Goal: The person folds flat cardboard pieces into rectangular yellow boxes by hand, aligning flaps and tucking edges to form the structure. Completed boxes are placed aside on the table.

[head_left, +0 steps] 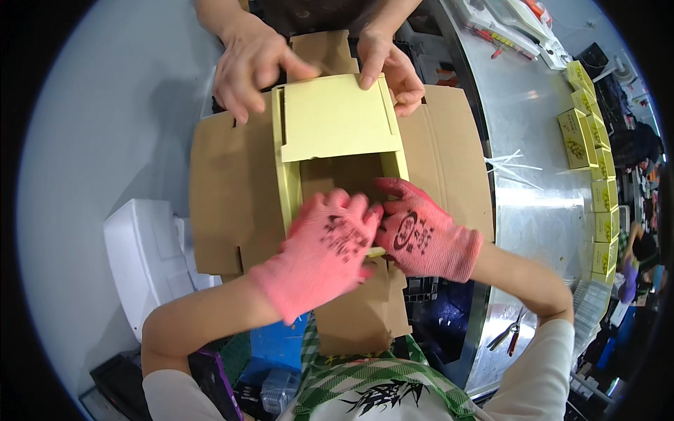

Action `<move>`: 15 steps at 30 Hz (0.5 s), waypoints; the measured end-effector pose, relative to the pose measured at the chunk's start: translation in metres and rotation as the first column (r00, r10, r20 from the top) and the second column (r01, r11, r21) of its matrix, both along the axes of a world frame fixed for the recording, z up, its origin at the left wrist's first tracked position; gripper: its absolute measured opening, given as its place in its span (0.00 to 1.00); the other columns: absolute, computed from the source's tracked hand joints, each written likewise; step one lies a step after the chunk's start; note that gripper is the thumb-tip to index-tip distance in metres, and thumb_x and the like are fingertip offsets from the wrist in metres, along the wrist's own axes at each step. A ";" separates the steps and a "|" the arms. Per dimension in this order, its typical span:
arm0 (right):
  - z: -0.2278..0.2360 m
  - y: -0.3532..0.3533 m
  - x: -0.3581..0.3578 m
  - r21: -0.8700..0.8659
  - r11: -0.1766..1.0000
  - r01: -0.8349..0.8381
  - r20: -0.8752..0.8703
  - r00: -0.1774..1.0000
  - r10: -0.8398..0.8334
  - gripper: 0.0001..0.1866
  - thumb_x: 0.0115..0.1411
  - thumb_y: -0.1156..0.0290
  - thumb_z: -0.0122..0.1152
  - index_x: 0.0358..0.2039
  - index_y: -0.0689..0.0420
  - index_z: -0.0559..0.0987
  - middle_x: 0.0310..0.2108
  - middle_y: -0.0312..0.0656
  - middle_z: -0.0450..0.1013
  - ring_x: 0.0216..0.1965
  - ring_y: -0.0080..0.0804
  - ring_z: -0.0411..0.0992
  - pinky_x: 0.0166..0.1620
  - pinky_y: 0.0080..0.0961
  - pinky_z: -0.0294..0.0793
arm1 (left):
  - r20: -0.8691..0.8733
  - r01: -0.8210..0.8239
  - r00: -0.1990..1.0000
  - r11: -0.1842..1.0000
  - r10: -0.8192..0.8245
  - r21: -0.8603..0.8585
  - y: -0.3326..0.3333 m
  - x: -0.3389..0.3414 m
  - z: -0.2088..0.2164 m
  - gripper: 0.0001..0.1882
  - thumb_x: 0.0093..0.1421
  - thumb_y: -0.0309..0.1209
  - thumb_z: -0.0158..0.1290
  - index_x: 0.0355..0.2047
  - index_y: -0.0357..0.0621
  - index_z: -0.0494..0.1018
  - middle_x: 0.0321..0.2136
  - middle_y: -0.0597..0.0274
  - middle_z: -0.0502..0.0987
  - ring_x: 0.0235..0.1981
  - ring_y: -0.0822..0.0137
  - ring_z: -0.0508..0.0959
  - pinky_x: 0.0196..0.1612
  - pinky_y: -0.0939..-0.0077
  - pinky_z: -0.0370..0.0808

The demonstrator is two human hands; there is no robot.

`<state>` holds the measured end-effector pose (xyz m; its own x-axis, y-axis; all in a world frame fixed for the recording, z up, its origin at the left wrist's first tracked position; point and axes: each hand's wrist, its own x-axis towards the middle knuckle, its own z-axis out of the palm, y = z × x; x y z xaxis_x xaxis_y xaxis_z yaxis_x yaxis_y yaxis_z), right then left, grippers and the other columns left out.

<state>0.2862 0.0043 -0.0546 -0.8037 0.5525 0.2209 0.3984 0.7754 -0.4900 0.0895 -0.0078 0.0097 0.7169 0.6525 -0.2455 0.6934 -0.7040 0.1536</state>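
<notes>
A pale yellow box (288,196) lies on brown cardboard, its far part covered by a yellow panel (337,116) and its near part open. Both of my hands wear pink gloves and meet at the box's near end. My left hand (330,245) has its fingers curled there, slightly blurred; what they grip is hidden. My right hand (425,235) closes round the near right corner of the box. Across from me, another person's right fingers (382,70) pinch the far right corner. That person's other hand (253,67) is blurred beside the far left corner.
Flattened cardboard (232,193) spreads under the box. On the metal table (519,217) to the right lie white strips (512,168), red-handled pliers (516,333) and a row of small yellow boxes (604,196). A white plastic housing (144,259) stands at the left.
</notes>
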 end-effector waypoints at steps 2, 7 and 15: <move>0.001 -0.010 -0.009 -0.141 0.987 0.081 -0.154 0.983 -0.103 0.19 0.37 0.65 0.60 0.34 0.52 0.76 0.28 0.36 0.71 0.39 0.31 0.70 0.62 0.47 0.60 | 0.290 -0.060 0.920 0.826 0.263 -0.560 0.012 0.007 -0.032 0.31 0.50 0.40 0.59 0.52 0.41 0.65 0.43 0.53 0.70 0.42 0.60 0.72 0.47 0.65 0.69; -0.022 -0.046 0.006 0.051 0.833 0.551 -0.355 0.790 -0.500 0.32 0.42 0.62 0.66 0.50 0.58 0.71 0.48 0.47 0.70 0.52 0.45 0.67 0.58 0.46 0.62 | -0.055 -0.118 0.966 0.240 0.251 -0.963 0.042 0.015 -0.033 0.39 0.48 0.37 0.59 0.59 0.38 0.59 0.46 0.49 0.68 0.37 0.58 0.75 0.46 0.64 0.70; -0.061 -0.048 0.007 -0.171 0.781 0.600 -0.041 0.788 -0.614 0.36 0.45 0.69 0.62 0.58 0.62 0.65 0.48 0.50 0.68 0.47 0.47 0.69 0.52 0.40 0.65 | 0.060 0.061 0.998 0.351 -0.014 -0.934 0.054 0.017 -0.059 0.45 0.44 0.46 0.61 0.60 0.39 0.60 0.57 0.41 0.57 0.58 0.46 0.60 0.63 0.56 0.53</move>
